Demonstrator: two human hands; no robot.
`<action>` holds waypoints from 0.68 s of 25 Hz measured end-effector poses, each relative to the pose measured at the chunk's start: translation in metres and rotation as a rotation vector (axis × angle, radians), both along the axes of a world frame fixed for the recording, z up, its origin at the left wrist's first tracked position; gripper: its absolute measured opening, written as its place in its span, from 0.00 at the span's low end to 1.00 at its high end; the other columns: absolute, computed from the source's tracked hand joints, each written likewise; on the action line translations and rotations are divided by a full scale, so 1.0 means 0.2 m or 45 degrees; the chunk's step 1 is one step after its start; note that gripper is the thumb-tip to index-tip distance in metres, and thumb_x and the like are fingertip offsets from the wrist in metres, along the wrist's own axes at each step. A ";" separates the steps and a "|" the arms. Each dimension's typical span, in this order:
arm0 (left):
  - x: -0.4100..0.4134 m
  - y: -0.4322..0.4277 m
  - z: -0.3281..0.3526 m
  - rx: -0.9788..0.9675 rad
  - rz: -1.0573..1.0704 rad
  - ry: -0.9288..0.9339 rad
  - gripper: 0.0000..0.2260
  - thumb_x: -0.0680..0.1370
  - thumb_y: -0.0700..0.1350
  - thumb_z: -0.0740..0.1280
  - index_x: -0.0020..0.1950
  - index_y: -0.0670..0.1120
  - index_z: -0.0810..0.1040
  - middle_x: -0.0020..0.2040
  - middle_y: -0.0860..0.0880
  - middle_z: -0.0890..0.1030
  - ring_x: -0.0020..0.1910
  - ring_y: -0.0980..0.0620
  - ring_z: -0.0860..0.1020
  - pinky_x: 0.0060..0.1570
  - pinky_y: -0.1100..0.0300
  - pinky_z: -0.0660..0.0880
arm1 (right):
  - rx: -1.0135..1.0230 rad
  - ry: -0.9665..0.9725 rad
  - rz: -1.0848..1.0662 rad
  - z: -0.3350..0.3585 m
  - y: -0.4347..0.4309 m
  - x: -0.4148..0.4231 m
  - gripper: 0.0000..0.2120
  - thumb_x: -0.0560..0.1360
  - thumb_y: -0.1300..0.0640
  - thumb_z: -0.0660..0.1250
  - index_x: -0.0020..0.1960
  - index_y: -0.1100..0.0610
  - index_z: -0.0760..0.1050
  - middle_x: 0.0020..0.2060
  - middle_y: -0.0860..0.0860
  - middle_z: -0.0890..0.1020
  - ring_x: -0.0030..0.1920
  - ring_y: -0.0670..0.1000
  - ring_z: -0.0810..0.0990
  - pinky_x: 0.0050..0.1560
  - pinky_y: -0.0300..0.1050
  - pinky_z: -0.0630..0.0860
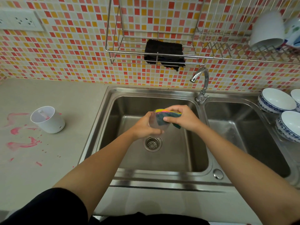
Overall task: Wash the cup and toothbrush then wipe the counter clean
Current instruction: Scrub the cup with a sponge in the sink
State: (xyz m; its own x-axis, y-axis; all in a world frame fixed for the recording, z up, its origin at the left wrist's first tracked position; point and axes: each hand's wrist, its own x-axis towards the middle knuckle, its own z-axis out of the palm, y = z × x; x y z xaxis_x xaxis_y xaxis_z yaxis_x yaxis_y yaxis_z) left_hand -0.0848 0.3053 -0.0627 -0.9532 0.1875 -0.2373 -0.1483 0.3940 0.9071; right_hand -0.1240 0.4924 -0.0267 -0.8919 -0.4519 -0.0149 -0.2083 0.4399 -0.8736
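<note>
Over the left sink basin (pixel 123 153), my left hand (pixel 144 125) grips a clear cup (pixel 154 123), tilted with its mouth toward the right. My right hand (pixel 181 118) presses a striped sponge (pixel 162 116) with a dark green scouring side against the cup's rim. A white holder cup (pixel 48 120) stands on the grey counter (pixel 48 168) to the left, with what looks like a toothbrush (pixel 42 113) inside it. Pink smears (pixel 24 143) mark the counter around and in front of that holder.
A chrome faucet (pixel 202 82) rises between the two basins, no water running. A dark cloth (pixel 164 53) lies in a wire rack on the tiled wall. Blue-patterned bowls (pixel 276 101) sit right of the sink. White cups (pixel 267 30) hang in the upper rack.
</note>
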 end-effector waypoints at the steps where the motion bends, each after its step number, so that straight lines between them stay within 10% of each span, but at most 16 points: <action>1: 0.00 0.01 0.01 0.013 0.016 0.001 0.31 0.67 0.42 0.77 0.66 0.45 0.66 0.60 0.51 0.74 0.59 0.54 0.73 0.55 0.63 0.68 | -0.033 0.016 -0.050 0.00 0.00 0.00 0.12 0.68 0.56 0.75 0.51 0.54 0.81 0.45 0.50 0.84 0.47 0.48 0.82 0.49 0.43 0.78; 17: 0.00 0.00 0.00 0.065 0.208 0.025 0.30 0.66 0.42 0.77 0.62 0.47 0.64 0.56 0.50 0.70 0.48 0.59 0.72 0.39 0.71 0.72 | -0.600 0.103 -0.713 0.12 -0.15 0.04 0.06 0.76 0.60 0.64 0.53 0.55 0.73 0.45 0.46 0.78 0.49 0.45 0.78 0.46 0.37 0.74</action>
